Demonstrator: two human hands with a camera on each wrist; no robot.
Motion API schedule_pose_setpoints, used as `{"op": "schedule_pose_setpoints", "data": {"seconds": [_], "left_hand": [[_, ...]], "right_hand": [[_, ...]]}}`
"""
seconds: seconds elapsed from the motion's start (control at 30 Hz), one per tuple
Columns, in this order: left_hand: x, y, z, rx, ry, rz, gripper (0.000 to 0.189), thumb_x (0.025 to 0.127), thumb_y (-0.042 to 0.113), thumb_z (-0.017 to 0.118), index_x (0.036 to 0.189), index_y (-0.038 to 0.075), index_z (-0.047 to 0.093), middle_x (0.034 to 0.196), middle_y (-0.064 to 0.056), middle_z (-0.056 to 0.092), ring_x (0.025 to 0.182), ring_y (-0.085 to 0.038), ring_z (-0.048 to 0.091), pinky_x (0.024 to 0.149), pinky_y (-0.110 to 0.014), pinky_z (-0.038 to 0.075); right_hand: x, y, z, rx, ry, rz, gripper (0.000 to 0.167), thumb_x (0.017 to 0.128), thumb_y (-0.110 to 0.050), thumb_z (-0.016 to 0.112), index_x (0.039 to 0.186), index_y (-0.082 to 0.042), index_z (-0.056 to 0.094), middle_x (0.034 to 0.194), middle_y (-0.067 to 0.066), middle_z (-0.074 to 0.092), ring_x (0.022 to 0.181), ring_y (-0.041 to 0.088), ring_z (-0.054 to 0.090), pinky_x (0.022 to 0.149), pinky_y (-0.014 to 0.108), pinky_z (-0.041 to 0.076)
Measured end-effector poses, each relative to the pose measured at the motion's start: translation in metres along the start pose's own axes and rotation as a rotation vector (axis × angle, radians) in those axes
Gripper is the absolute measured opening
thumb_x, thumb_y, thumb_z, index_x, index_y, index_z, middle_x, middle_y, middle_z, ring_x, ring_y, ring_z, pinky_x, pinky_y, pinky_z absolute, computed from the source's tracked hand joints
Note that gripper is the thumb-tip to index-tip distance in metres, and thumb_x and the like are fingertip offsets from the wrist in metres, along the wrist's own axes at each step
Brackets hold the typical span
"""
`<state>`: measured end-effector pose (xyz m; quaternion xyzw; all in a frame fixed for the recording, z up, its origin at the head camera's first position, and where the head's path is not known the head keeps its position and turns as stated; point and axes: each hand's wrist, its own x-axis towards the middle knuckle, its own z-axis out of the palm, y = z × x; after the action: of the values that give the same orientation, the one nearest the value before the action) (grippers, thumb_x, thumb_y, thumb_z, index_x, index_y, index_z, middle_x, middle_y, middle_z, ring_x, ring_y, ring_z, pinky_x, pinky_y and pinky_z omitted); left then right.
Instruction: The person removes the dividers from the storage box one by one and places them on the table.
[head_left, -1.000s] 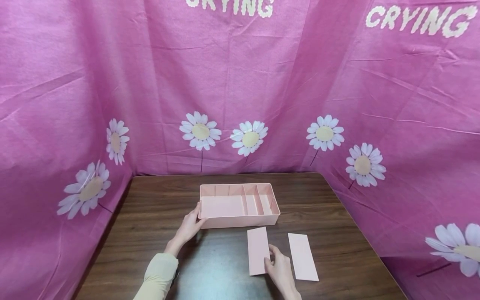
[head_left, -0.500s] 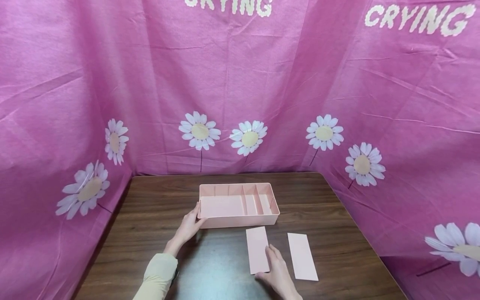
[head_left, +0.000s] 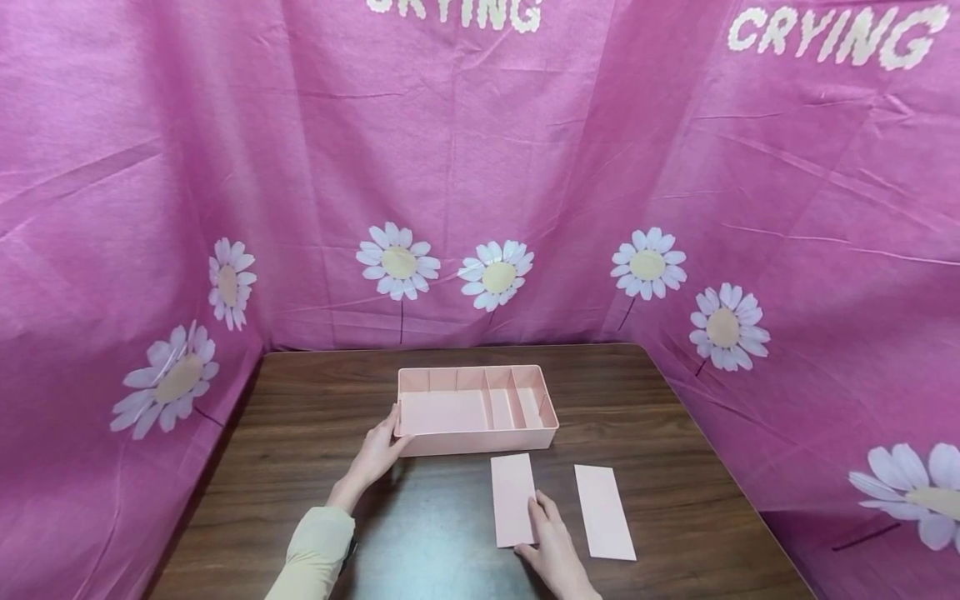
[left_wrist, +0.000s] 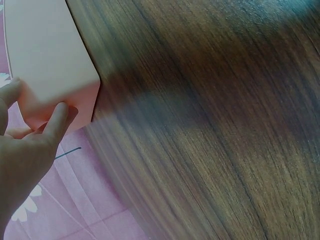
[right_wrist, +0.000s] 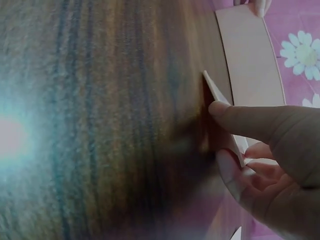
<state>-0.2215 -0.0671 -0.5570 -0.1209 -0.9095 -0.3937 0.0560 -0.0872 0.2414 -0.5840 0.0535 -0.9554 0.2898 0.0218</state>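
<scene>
A pale pink divided box (head_left: 480,444) stands on the table, with a wide compartment at left and two narrow ones at right. My left hand (head_left: 375,454) grips its near left corner; in the left wrist view the thumb lies on the wall of the box (left_wrist: 50,50). Just in front of the box, my right hand (head_left: 553,546) holds a flat pink rectangular panel (head_left: 513,500) by its lower right corner. The right wrist view shows that panel (right_wrist: 215,88) nearly edge-on, tilted above the table, between thumb and fingers. Part of its lower edge is hidden.
A second pale pink panel (head_left: 604,512) lies flat on the table just right of my right hand. The wooden table (head_left: 300,400) ends at the back and sides against a pink curtain (head_left: 450,167) printed with daisies.
My right thumb has slid from the panel's right edge to its near edge, while the fingers stay at the right edge. The panel has shifted slightly left. Left hand and box stay put.
</scene>
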Motion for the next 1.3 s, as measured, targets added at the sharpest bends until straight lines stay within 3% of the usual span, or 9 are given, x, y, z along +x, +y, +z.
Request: {"op": "schedule_pose_setpoints", "data": {"seconds": [0.57,1.3], "left_hand": [[-0.0010,0.0006,-0.0008,-0.011,0.002,0.006,0.066,0.095,0.012,0.065,0.144,-0.019,0.033,0.137,-0.039,0.050,0.126,-0.048,0.054,0.104,-0.057,0.046],[-0.0024,0.0003,-0.0019,-0.014,-0.014,-0.001,0.067,0.096,0.013,0.064,0.145,-0.018,0.031,0.139,-0.038,0.049,0.128,-0.048,0.053,0.105,-0.056,0.045]], "right_hand": [[-0.0017,0.0046,-0.0010,-0.156,-0.009,-0.001,0.069,0.072,-0.025,0.088,0.127,0.006,0.061,0.134,0.027,0.056,0.116,0.046,0.060,0.084,0.055,0.056],[0.0006,-0.0035,-0.0012,-0.140,0.012,0.126,0.061,0.065,-0.022,0.091,0.117,0.003,0.069,0.127,0.021,0.064,0.110,0.041,0.064,0.083,0.054,0.056]]}}
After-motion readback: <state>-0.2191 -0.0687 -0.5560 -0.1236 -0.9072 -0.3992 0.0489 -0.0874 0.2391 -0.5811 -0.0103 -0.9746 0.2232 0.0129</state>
